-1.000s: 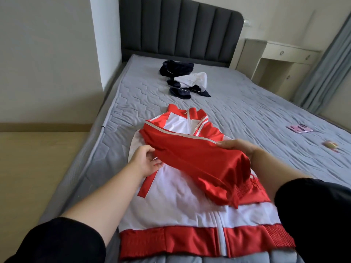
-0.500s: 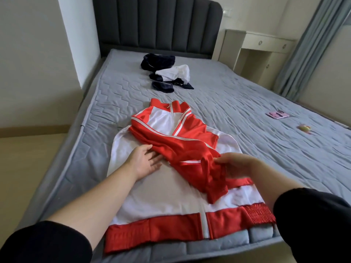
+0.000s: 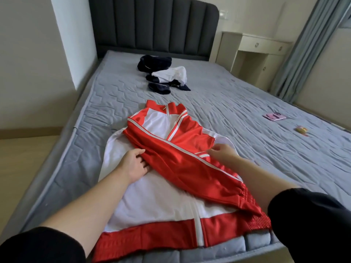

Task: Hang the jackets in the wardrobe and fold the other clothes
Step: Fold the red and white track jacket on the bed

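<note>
Head view: your left hand point(image 3: 135, 165) and right hand point(image 3: 222, 151) lie flat, empty, on the soft, probably slippery jacket point(image 3: 152, 202); grip its shoulders.

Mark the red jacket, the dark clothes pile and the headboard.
red jacket point(image 3: 152, 202): head view, white front panel.
dark clothes pile point(image 3: 155, 62): head view, rear navy garment.
headboard point(image 3: 152, 25): head view, middle panel.

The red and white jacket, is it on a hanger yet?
No, the red and white jacket lies spread flat on the grey mattress, and no hanger shows anywhere.
</note>
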The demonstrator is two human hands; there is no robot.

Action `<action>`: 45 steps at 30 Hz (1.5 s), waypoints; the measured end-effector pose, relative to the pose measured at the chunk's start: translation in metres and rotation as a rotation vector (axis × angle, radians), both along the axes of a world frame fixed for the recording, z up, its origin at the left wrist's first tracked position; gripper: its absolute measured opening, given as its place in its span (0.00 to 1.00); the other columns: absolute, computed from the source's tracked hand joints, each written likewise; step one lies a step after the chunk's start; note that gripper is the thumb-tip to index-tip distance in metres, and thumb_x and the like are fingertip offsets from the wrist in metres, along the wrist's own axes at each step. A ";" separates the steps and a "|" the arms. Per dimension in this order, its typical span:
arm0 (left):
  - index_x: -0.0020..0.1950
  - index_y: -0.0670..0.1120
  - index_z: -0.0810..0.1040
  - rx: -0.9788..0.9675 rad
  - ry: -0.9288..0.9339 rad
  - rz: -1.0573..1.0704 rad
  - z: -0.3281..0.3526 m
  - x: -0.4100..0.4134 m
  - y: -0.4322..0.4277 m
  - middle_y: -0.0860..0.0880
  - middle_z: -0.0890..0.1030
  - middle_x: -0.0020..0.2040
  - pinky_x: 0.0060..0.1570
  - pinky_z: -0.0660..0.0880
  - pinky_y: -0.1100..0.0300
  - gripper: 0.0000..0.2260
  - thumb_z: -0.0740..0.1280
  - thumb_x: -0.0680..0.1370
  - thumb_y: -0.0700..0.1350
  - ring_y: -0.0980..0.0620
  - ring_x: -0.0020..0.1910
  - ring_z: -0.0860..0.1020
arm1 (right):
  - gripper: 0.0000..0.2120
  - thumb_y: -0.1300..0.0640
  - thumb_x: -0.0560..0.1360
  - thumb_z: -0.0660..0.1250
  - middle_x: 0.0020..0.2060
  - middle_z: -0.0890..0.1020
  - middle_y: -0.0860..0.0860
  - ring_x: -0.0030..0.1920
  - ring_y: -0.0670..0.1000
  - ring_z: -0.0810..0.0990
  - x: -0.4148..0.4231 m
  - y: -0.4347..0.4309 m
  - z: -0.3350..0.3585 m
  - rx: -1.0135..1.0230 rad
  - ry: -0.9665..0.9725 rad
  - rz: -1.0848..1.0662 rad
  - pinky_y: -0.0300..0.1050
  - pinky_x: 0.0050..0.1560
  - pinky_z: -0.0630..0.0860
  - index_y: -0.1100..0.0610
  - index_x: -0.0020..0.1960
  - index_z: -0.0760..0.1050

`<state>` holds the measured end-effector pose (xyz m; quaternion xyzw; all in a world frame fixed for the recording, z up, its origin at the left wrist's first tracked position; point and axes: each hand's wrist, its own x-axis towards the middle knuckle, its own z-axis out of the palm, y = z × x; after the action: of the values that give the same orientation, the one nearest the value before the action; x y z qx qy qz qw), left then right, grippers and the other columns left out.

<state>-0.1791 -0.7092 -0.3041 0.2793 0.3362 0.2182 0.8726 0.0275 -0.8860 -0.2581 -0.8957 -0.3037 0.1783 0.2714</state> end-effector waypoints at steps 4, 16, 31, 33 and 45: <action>0.61 0.45 0.72 0.004 -0.052 0.127 -0.002 0.005 0.017 0.47 0.77 0.54 0.45 0.72 0.55 0.12 0.58 0.79 0.40 0.50 0.47 0.76 | 0.05 0.55 0.73 0.65 0.41 0.80 0.51 0.43 0.50 0.75 -0.018 0.061 -0.018 0.137 -0.132 0.106 0.40 0.40 0.66 0.56 0.43 0.76; 0.61 0.40 0.78 0.752 0.789 0.377 -0.022 0.039 0.091 0.40 0.80 0.57 0.50 0.70 0.58 0.20 0.69 0.74 0.50 0.42 0.57 0.77 | 0.13 0.51 0.75 0.66 0.38 0.80 0.52 0.39 0.51 0.77 -0.057 0.207 -0.033 0.057 -0.116 0.339 0.40 0.37 0.69 0.61 0.42 0.78; 0.45 0.47 0.80 0.144 0.272 0.318 -0.022 0.009 0.124 0.48 0.81 0.33 0.30 0.78 0.60 0.05 0.68 0.73 0.46 0.51 0.29 0.80 | 0.07 0.58 0.72 0.59 0.33 0.74 0.51 0.38 0.55 0.75 -0.007 0.226 -0.018 0.059 -0.160 0.118 0.45 0.38 0.70 0.61 0.42 0.73; 0.51 0.46 0.80 0.276 0.397 0.365 -0.028 0.015 0.128 0.46 0.82 0.46 0.48 0.79 0.51 0.10 0.67 0.74 0.49 0.46 0.45 0.81 | 0.14 0.53 0.73 0.61 0.36 0.79 0.55 0.38 0.55 0.77 -0.016 0.245 -0.020 0.133 -0.151 0.161 0.47 0.40 0.73 0.65 0.46 0.77; 0.52 0.37 0.78 0.661 0.699 0.646 -0.037 0.026 0.113 0.40 0.80 0.53 0.40 0.60 0.63 0.14 0.55 0.79 0.42 0.45 0.49 0.74 | 0.13 0.56 0.72 0.60 0.45 0.79 0.57 0.49 0.61 0.78 0.005 0.235 -0.051 0.138 -0.190 -0.229 0.44 0.43 0.68 0.63 0.52 0.75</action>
<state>-0.1530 -0.5963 -0.3415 0.4756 0.5868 0.4614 0.4654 0.0326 -0.6507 -0.3094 -0.9165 -0.2355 0.0393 0.3209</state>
